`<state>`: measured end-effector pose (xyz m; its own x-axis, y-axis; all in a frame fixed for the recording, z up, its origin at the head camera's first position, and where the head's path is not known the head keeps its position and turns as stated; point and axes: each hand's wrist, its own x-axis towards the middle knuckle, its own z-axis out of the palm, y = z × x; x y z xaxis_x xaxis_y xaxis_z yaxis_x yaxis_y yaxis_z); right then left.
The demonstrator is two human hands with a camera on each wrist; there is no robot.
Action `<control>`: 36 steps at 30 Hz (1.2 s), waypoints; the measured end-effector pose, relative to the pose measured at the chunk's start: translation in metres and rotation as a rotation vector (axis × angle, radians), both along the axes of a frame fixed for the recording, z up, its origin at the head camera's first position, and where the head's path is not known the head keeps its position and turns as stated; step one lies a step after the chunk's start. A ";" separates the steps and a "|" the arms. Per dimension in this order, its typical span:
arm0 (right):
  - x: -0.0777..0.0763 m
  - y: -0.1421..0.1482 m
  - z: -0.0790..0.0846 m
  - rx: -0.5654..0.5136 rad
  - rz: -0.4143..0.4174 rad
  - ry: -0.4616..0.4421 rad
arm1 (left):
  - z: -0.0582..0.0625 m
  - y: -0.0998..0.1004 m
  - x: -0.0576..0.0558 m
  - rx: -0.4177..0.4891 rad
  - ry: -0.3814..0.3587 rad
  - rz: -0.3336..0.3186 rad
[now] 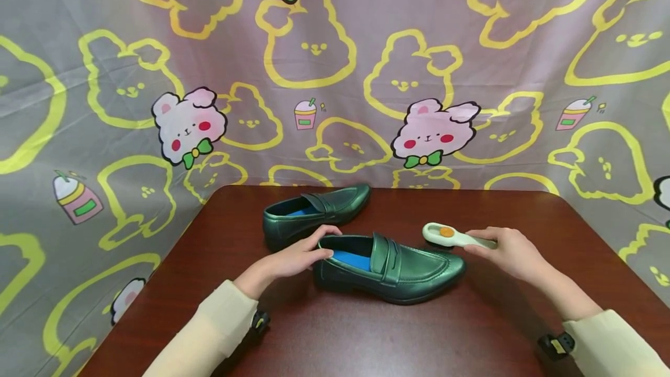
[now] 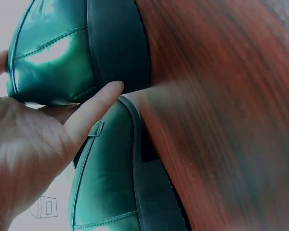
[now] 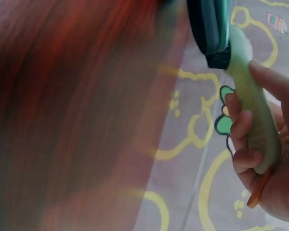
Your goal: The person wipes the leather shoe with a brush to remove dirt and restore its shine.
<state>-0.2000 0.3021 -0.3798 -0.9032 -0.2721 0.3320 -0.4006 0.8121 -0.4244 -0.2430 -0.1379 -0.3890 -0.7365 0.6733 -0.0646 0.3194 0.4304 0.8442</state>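
A dark green loafer (image 1: 419,272) with a blue insole stands on the table, its toe pointing right. My left hand (image 1: 298,255) holds it around the heel, thumb at the near rim and fingers toward the far side. In the left wrist view, one finger of the left hand (image 2: 38,139) lies low against the heel (image 2: 53,53). My right hand (image 1: 515,252) grips the pale green handle of a small brush (image 1: 455,237) with an orange oval on top. Dark bristles (image 3: 217,60) show in the right wrist view, beside the shoe's toe. The brush head is just beyond the toe.
A second green loafer (image 1: 314,214) stands behind, toe pointing to the back right. The dark brown wooden table (image 1: 398,336) reaches to a patterned cloth (image 1: 356,150) hanging at its back and sides.
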 end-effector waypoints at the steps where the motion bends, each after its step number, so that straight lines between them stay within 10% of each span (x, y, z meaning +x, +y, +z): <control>1: 0.000 -0.001 0.000 -0.007 -0.001 0.015 | 0.000 0.000 0.000 0.000 -0.002 0.000; 9: 0.011 -0.039 0.011 -0.100 0.156 0.054 | 0.002 0.001 0.001 0.003 0.006 -0.001; 18: -0.002 -0.034 -0.006 -0.091 0.074 -0.109 | 0.000 0.002 0.000 0.004 -0.009 0.003; 36: -0.019 -0.077 0.007 -0.114 0.155 -0.045 | -0.001 0.001 0.003 0.002 0.009 0.003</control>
<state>-0.2185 0.2249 -0.3731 -0.8681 -0.3721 0.3285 -0.4955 0.6879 -0.5304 -0.2405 -0.1367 -0.3897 -0.7387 0.6716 -0.0570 0.3258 0.4298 0.8421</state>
